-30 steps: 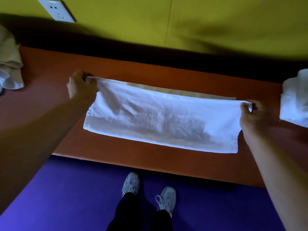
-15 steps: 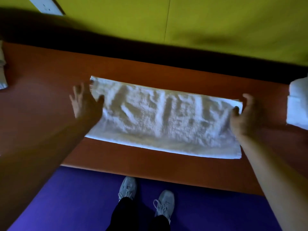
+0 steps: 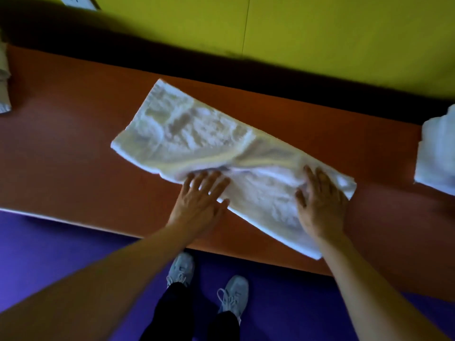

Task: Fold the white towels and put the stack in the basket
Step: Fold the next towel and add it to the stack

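A white towel [image 3: 197, 136], folded into a long strip, lies slantwise across the brown table [image 3: 66, 143], its left end far from me and its right end close. My left hand [image 3: 200, 200] lies flat with spread fingers at the strip's near edge, around its middle, where the cloth bunches into a crease. My right hand [image 3: 320, 205] presses flat on the right end, fingers straight. More white towels [image 3: 438, 153] sit at the table's right edge. No basket is in view.
A pale cloth [image 3: 3, 92] shows at the far left edge of the table. A yellow-green wall rises behind the table, with a socket plate [image 3: 76, 0] at top left. The purple floor [image 3: 61, 244] and my shoes [image 3: 181, 269] lie below the table's front edge.
Both hands left the towel's ends and came inward onto it: the left to its middle, the right onto its right part. The towel now lies slanted and creased in the middle.
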